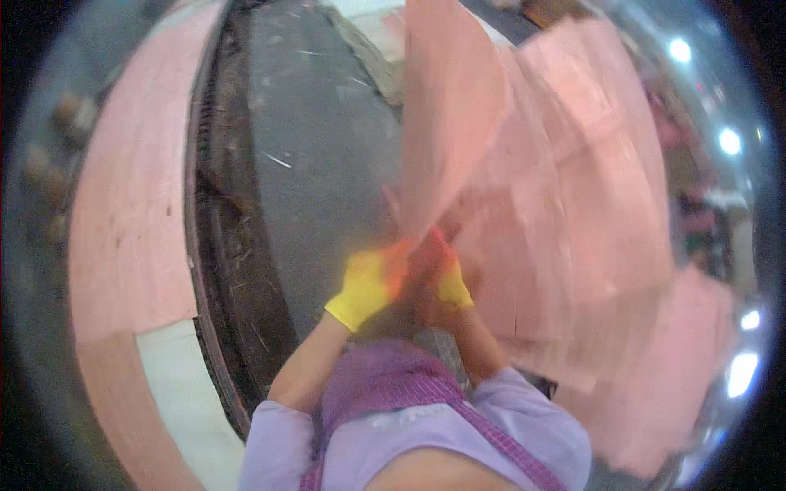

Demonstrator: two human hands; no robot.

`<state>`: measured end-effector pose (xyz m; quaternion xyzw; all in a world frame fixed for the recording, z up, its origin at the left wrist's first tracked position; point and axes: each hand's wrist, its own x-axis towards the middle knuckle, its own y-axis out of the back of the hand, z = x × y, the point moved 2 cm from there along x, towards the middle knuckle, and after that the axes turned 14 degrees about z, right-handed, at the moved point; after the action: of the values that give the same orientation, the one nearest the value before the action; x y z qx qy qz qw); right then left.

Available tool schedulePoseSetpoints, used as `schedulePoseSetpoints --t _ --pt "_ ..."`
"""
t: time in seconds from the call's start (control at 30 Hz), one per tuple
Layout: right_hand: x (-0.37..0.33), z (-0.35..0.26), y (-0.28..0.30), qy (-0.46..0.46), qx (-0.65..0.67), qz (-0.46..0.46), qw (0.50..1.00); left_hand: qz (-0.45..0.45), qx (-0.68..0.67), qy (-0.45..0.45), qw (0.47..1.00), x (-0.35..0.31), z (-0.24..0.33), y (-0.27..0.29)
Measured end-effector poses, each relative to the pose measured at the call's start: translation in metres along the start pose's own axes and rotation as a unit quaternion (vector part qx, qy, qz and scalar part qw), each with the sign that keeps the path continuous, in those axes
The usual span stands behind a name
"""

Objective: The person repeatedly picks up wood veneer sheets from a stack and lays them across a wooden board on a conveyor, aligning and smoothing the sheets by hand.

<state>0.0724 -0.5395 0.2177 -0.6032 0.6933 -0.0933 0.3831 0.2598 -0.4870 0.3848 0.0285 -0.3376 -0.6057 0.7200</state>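
Note:
A thin, stiff pinkish sheet that looks like wood veneer rises in front of me, its long left edge nearly straight and its face curving to the right. My left hand, in a yellow glove with an orange-red front, is closed at the sheet's near lower end. Close beside it, my right hand wears a matching glove and is closed on the same end. Motion blurs both hands, and the single fingers do not show clearly.
More pink sheets lie overlapping in a loose pile on my right. At the left stands a long stack topped with pink sheets and a white piece, with a dark gap along its side. Thin splinters lie on the grey floor.

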Motion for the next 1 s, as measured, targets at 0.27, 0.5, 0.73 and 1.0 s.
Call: schedulePoseSetpoints --t 0.27,0.5,0.73,1.0 --pt "-0.002 0.044 0.065 -0.134 -0.049 -0.071 0.987 0.078 -0.005 -0.024 0.997 -0.013 0.048 0.034" --pt "0.029 0.07 0.098 -0.295 -0.036 -0.062 0.953 0.144 0.073 -0.033 0.986 -0.047 0.083 0.049" --pt "0.07 0.083 0.12 -0.337 -0.038 0.02 0.941 0.229 0.065 0.02 0.971 -0.11 0.109 0.083" --pt "0.041 0.048 0.068 -0.156 -0.105 -0.04 0.981 0.328 0.11 0.009 0.938 -0.195 0.124 0.099"
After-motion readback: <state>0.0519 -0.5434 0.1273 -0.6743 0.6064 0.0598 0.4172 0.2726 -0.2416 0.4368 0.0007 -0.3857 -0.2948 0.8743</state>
